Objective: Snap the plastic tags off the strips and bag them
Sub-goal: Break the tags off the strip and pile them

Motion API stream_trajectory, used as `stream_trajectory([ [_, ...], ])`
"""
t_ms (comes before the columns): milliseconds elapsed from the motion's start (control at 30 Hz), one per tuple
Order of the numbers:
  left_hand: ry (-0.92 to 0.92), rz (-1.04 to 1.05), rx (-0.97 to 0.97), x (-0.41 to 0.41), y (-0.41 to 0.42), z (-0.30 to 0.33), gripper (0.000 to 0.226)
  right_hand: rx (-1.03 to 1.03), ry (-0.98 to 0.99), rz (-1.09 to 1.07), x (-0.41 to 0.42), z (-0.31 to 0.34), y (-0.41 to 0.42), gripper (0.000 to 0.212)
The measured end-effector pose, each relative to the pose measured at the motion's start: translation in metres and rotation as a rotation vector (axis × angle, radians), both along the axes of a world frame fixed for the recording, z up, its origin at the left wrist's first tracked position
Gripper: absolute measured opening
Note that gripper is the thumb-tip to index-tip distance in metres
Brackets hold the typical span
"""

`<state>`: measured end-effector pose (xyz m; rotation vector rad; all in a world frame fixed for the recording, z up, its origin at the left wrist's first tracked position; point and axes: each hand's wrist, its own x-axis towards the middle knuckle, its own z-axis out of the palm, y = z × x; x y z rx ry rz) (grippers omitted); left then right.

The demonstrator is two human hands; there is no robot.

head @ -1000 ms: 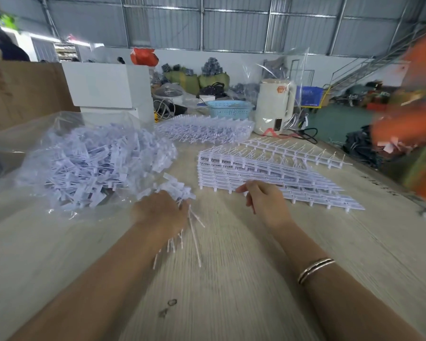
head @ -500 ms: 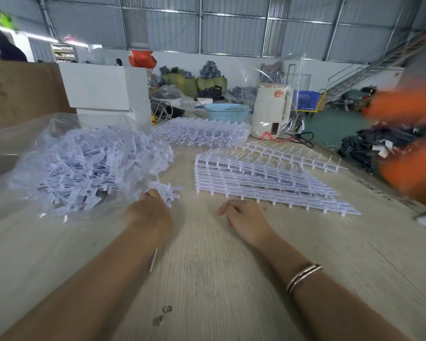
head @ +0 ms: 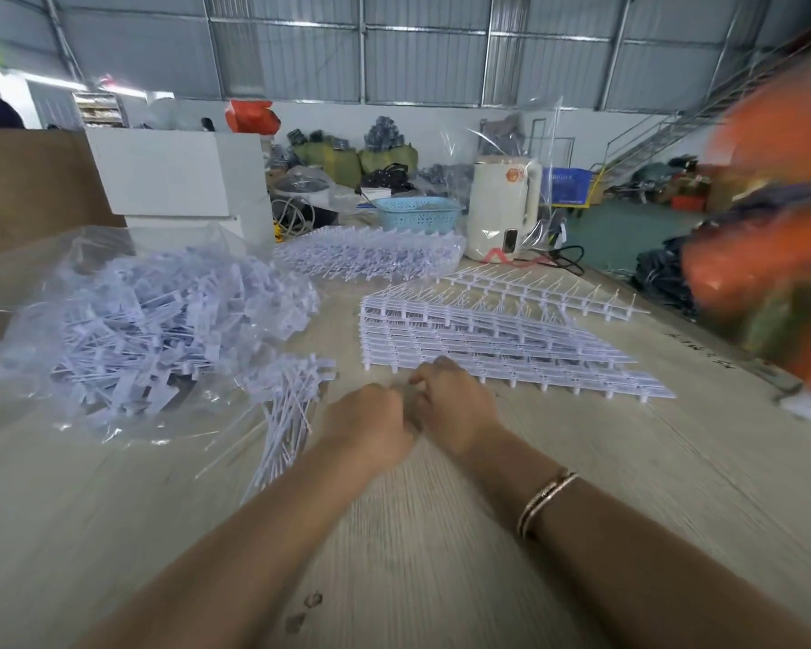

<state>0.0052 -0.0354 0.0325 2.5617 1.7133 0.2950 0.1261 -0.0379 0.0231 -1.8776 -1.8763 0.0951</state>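
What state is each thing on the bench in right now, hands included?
Clear bag: open, lying on its side, heaped with loose tags.
Loose tags: small bunch outside the bag mouth.
Stacked strips: flat pile, tags on.
Far strips: in a clear bag.
Left hand: fingers curled, contents hidden.
Right hand: fingers curled at the stack's near edge, contents hidden.
Kettle: upright.

White tags [head: 160, 330] are filling a clear bag [head: 29, 274]; white strips [head: 488, 339] are lying on the pale wood-grain tabletop [head: 441, 531]; a light-blue latticed basket [head: 417, 214] is sitting behind.
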Motion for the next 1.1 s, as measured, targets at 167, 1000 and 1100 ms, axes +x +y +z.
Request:
stream_trajectory([
  [167,-0.656,0.107,-0.378,0.012,0.029,-0.001,0.018,0.075,-0.488,0.022,0.009,0.003,0.031,0.031],
  [1000,-1.758,0.345,-0.723,0.056,0.047,-0.004,0.022,-0.093,-0.045,0.276,0.051,0.010,0.043,0.034],
  [1100,-1.714,0.382,-0.639,0.048,0.048,-0.004,0.023,-0.121,-0.008,0.340,0.053,0.013,0.042,0.039],
])
